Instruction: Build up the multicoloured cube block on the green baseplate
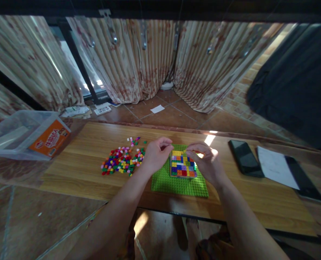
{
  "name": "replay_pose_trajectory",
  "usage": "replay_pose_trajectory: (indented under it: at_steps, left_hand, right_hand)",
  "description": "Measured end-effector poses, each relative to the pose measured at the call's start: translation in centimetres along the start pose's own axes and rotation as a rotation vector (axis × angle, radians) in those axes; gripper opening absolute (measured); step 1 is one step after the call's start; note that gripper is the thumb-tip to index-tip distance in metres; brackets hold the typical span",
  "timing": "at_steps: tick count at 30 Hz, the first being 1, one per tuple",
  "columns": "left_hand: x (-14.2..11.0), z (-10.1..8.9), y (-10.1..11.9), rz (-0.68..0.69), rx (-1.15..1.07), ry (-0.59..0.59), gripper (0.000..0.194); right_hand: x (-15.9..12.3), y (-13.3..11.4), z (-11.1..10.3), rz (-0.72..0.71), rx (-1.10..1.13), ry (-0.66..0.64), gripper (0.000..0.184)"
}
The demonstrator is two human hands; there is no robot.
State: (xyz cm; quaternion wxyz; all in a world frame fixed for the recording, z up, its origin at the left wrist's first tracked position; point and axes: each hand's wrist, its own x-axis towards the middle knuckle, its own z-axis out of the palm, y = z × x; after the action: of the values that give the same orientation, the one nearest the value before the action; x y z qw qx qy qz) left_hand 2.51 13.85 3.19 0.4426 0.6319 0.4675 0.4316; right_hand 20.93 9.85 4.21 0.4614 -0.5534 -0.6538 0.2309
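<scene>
A green studded baseplate [180, 187] lies on the wooden table. On it stands a square block of multicoloured toy bricks [183, 166], with yellow, blue, red, orange and white on top. My left hand [158, 154] is at the block's far left corner, thumb and fingertips drawn together. Near the far right corner, my right hand [206, 160] has its thumb and forefinger pinched; whatever lies in either pinch is too small or hidden to name. Left of the baseplate is a pile of loose toy bricks [122, 160], partly behind my left hand.
At the far left stands a clear plastic bin [20, 119] with an orange label. On the right of the table [79, 159] lie a black phone [245, 159], a white paper [275, 166] and a dark flat device [309, 180] partly under it. Curtains [149, 65] hang beyond.
</scene>
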Motion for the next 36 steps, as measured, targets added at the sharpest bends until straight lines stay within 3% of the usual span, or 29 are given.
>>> replay_pose_trajectory:
  at_steps: [3,10,15,25,31,36]
  left_hand:
    - [0.4,-0.5,-0.8,-0.037,0.137,0.053,0.015]
    - [-0.1,0.1,-0.8,-0.068,0.217,-0.073,0.024]
    - [-0.5,0.7,-0.5,-0.088,0.186,-0.127,0.026]
    - [-0.6,1.0,-0.5,-0.071,0.185,-0.089,0.024]
    - [-0.7,0.9,-0.3,-0.072,0.169,-0.096,0.025]
    - [-0.7,1.1,-0.8,-0.069,0.171,-0.107,0.026]
  right_hand:
    - [-0.1,0.6,-0.1,-0.033,-0.05,-0.033,0.011]
    - [-0.1,0.9,0.5,-0.023,-0.084,-0.062,0.012]
    - [0.0,1.4,0.7,0.09,-0.026,-0.033,0.014]
    - [0.3,1.9,1.0,0.361,0.28,-0.092,0.027]
    - [0.4,2.2,1.0,0.369,0.323,-0.115,0.028]
    - [0.4,2.8,1.2,0.332,0.224,-0.118,0.028]
